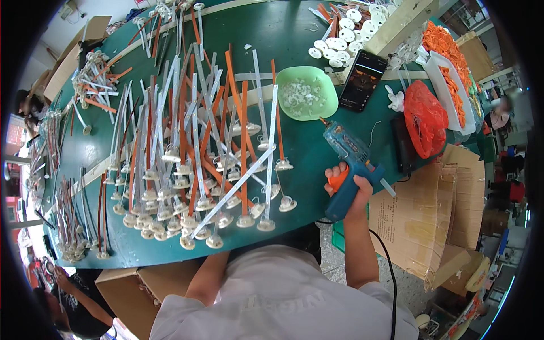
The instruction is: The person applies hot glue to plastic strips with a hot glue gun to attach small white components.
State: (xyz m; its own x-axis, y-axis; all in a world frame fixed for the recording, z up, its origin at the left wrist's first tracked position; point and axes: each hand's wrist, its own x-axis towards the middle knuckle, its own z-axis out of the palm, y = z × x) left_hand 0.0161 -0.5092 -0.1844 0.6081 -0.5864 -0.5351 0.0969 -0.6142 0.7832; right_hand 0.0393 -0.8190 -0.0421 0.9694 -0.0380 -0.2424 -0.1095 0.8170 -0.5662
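My right hand is wrapped around the handle of a blue hot glue gun. Its fingers lie by the orange trigger, and a pale glue stick pokes out of the back. The nozzle points up and left, close to a light green bowl of small white bits. My left forearm runs under the table's front edge, where the hand is hidden. Left of the gun lies a big cluster of thin white and orange strips with round off-white bases toward me.
A black phone leans against a wooden bar, near a pile of white discs. On the right are a red plastic bag and a white tray of orange parts. Cardboard boxes stand beside the green table. The gun's black cord hangs by my right arm.
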